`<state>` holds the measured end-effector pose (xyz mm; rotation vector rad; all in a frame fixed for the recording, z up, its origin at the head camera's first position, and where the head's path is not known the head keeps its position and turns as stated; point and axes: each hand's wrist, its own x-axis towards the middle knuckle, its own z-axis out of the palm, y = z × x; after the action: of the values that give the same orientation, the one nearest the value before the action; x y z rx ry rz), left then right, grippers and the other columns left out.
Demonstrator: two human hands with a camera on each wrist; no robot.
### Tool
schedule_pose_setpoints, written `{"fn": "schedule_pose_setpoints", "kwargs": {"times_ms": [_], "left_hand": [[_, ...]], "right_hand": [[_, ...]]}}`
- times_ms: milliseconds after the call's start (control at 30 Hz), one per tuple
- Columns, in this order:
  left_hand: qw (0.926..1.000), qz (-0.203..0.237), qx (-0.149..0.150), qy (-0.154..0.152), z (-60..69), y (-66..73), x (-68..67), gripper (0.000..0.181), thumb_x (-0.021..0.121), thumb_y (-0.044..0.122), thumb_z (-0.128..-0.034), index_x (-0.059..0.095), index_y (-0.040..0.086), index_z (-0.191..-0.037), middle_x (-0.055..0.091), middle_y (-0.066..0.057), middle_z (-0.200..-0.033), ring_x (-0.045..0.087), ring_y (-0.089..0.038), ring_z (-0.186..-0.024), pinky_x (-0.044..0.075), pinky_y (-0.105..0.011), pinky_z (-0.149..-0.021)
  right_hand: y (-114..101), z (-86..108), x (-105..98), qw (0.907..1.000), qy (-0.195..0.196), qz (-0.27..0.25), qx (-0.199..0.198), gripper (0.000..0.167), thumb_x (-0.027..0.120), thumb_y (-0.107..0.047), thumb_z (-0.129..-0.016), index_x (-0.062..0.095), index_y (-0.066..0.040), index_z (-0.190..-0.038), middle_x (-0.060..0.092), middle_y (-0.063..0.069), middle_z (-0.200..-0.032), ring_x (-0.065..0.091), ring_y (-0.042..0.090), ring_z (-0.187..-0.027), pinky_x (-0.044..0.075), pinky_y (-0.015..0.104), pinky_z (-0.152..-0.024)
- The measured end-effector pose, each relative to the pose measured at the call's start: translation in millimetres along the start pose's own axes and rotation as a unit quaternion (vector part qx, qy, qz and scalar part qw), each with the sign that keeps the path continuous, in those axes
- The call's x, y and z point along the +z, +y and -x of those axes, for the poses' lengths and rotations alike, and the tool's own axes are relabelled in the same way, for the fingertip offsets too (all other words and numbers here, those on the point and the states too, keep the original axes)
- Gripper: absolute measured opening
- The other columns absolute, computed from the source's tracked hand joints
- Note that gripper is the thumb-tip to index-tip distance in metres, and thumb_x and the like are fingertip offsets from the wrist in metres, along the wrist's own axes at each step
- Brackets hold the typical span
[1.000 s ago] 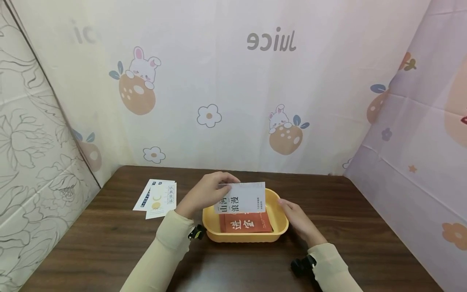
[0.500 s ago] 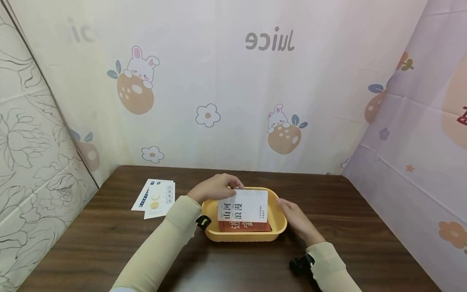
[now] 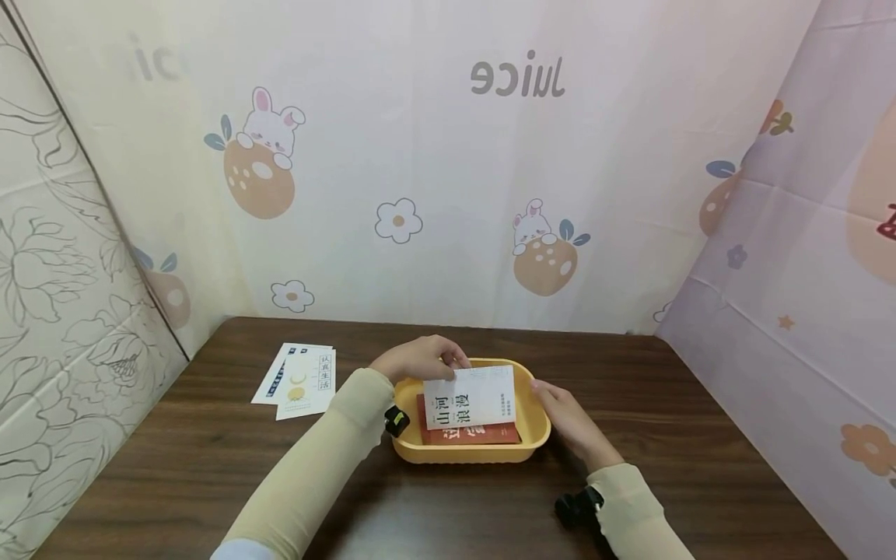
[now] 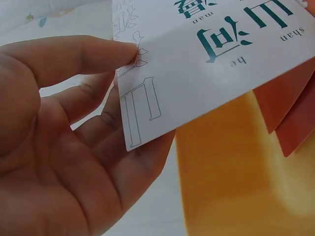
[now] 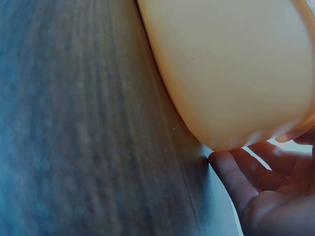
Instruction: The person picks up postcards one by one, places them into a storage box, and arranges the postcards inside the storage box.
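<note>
My left hand [image 3: 422, 358] pinches a white card [image 3: 483, 397] by one corner, thumb on the printed face and fingers behind it, as the left wrist view [image 4: 211, 59] shows. The card carries dark green lettering and is held tilted over a yellow plastic basin [image 3: 535, 420]. Beneath it in the basin lie red cards [image 3: 483, 434] with pale lettering, partly covered by the white one. At the basin's right end, my right hand [image 3: 575, 420] grips the wall, with its thumb at the rim and fingers against the outside [image 5: 266, 172].
On the dark wooden table [image 3: 210, 451], white cards [image 3: 306, 385] overlap to the left of the basin. A patterned curtain [image 3: 434, 155] hangs along the table's back edge and sides.
My left hand has brought the white card down and slightly right, lower over the red cards. The right hand stays at the basin's end.
</note>
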<state>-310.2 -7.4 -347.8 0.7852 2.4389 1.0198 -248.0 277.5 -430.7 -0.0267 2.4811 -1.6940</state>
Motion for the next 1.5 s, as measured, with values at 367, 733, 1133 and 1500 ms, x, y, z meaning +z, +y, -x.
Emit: {"fn": "schedule_pose_setpoints", "kwargs": {"times_ms": [367, 733, 1133, 1500], "left_hand": [[0.9982, -0.043, -0.040, 0.011, -9.5, 3.7, 12.3, 0.020, 0.071, 0.001, -0.0878, 0.073, 0.013, -0.104, 0.064, 0.000, -0.095, 0.057, -0.017, -0.089, 0.051, -0.033, -0.080], [0.9777, -0.185, -0.085, 0.053, -18.2, 5.1, 34.5, 0.020, 0.078, 0.004, -0.0845, 0.074, 0.015, -0.101, 0.068, 0.000, -0.101, 0.058, -0.018, -0.085, 0.053, -0.037, -0.085], [0.9639, -0.246, -0.080, 0.062, -18.3, 5.7, 49.5, 0.016, 0.072, 0.002, -0.0878, 0.075, 0.014, -0.097, 0.069, 0.002, -0.091, 0.056, -0.016, -0.075, 0.052, -0.032, -0.073], [0.9489, -0.303, -0.060, 0.064, -22.2, 2.1, 55.7, 0.014, 0.070, 0.003, -0.0896, 0.075, 0.014, -0.097, 0.071, 0.001, -0.093, 0.056, -0.013, -0.074, 0.053, -0.032, -0.075]], "right_hand": [[-1.7, 0.7, -0.8, 1.0000, -0.002, 0.005, -0.003, 0.068, 0.038, -0.041, -0.109, 0.031, 0.015, -0.149, 0.036, 0.033, -0.150, 0.037, 0.042, -0.139, 0.033, 0.054, -0.110], [2.6, 0.6, -1.2, 0.9999, -0.006, 0.011, 0.001, 0.069, 0.037, -0.042, -0.109, 0.030, 0.014, -0.149, 0.035, 0.033, -0.151, 0.037, 0.043, -0.139, 0.035, 0.055, -0.109], [1.7, -0.8, 0.2, 0.9998, -0.003, 0.018, -0.001, 0.069, 0.039, -0.044, -0.108, 0.034, 0.012, -0.149, 0.040, 0.031, -0.149, 0.041, 0.041, -0.137, 0.037, 0.053, -0.108], [1.8, -0.7, -1.0, 0.9999, 0.001, 0.016, -0.001, 0.067, 0.038, -0.042, -0.109, 0.033, 0.012, -0.149, 0.039, 0.031, -0.150, 0.040, 0.041, -0.137, 0.038, 0.053, -0.108]]}}
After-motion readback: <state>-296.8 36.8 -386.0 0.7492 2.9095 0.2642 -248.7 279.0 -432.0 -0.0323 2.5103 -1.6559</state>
